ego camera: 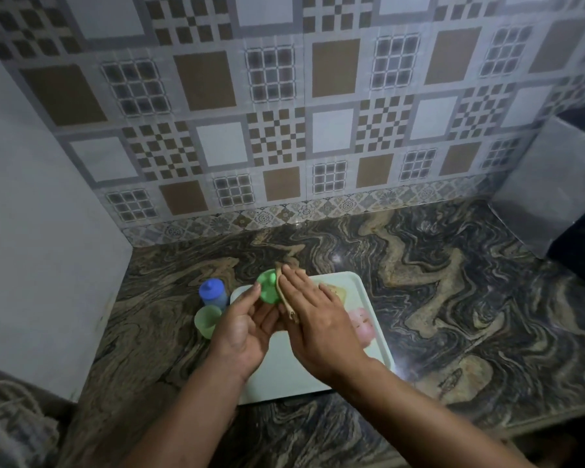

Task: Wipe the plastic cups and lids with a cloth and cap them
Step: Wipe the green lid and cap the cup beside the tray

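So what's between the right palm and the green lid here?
The head view shows a tan cloth sandwiched between the right hand and the green lid, which the left hand holds.

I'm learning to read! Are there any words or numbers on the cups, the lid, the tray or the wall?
None can be read.
Green lid, blue-capped cup, green cup: no print shows.
White tray: plain.
Tiled wall: only squares and flower patterns, no letters.
Pink thing on the tray: too blurred to tell.
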The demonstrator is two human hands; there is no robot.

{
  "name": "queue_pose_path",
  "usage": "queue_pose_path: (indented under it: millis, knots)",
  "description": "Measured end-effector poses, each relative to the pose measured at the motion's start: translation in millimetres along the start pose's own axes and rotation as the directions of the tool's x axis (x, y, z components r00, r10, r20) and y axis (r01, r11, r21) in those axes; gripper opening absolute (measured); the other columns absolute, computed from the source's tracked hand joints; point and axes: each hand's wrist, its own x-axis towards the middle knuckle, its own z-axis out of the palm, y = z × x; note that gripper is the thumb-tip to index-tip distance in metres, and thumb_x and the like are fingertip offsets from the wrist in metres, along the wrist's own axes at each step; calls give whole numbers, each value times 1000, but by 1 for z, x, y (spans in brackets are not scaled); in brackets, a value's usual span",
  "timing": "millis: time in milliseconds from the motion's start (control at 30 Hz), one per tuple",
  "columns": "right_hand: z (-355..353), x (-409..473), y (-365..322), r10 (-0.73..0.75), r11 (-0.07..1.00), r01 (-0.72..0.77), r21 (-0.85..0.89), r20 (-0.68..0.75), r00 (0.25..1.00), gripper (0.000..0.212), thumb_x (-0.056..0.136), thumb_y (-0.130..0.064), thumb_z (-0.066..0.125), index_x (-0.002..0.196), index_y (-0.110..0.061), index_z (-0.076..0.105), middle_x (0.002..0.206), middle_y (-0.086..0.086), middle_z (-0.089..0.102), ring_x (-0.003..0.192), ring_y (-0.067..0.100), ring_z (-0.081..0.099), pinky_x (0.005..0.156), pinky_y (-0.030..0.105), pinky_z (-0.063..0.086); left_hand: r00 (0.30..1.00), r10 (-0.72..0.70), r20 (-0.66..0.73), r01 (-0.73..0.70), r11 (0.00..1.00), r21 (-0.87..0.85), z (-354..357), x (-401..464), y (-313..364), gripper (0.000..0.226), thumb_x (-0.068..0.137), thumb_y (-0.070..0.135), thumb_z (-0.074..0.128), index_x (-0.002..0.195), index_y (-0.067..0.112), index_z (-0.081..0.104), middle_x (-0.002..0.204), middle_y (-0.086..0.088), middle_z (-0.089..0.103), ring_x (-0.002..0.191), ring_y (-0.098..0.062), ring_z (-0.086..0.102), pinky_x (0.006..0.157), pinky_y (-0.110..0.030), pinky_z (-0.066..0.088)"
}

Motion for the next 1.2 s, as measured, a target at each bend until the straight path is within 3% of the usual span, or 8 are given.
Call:
queue_pose_path:
  millis: [333,600,700,767,833,967,1067,1200]
  knots:
    - [-11,9,-24,225,963,-162,-214,315,922,61,112,-38,28,169,-20,17,178,-5,8,164,17,12,128,69,6,962,233,-141,-218,970,112,-2,10,-12,12,99,6,57,106,5,68,94,-12,77,77,-14,76,63,-21,60]
    - [-6,6,-11,320,946,-323,-42,302,898,57,108,-44,26,158,-22,45,171,-3,36,155,15,37,129,59,21,975,174,-141,-152,977,152,-6,3,-17,8,98,3,59,100,4,66,89,-13,78,73,-16,77,60,-25,62]
    - [-21,19,26,601,538,-701,469,369,709,33,107,-26,42,94,-11,68,101,18,71,81,24,72,84,42,60,998,60,-27,-59,997,55,-1,-14,-13,11,98,6,56,97,5,67,93,-14,79,80,-19,78,73,-32,64]
    - [-25,22,48,710,32,-706,707,481,514,20,106,-16,54,99,-1,67,100,23,69,77,32,72,69,51,64,999,30,-21,-31,999,-33,3,-18,-11,14,98,8,56,95,3,68,94,-13,79,82,-19,78,77,-35,62]
    - [-23,19,55,758,-155,-616,772,493,427,16,105,-12,58,110,-2,70,109,25,70,90,39,74,71,53,66,999,0,-53,-7,991,-131,3,-16,-6,13,98,8,58,93,1,68,92,-13,79,81,-20,78,77,-37,62]
    - [-25,16,40,740,389,-516,763,74,668,48,87,16,53,88,-22,83,92,3,81,80,17,76,70,28,63,994,-22,-110,2,983,-182,-4,-4,1,12,97,8,59,100,-1,67,92,-12,79,88,-22,77,74,-37,63]
    - [-25,15,20,427,806,-286,519,-174,887,42,93,8,61,115,-21,82,112,-22,78,103,-5,71,90,16,55,991,-34,-130,18,993,-120,-6,2,-1,13,98,8,58,100,-1,68,90,-14,79,93,-24,75,74,-35,63]
    - [-4,8,2,17,996,-17,82,11,1000,58,92,1,54,150,-6,57,160,12,52,152,23,42,126,34,29,993,-43,-109,43,999,-2,-2,6,-3,16,98,9,58,99,1,72,88,-14,78,73,-17,77,63,-27,63]
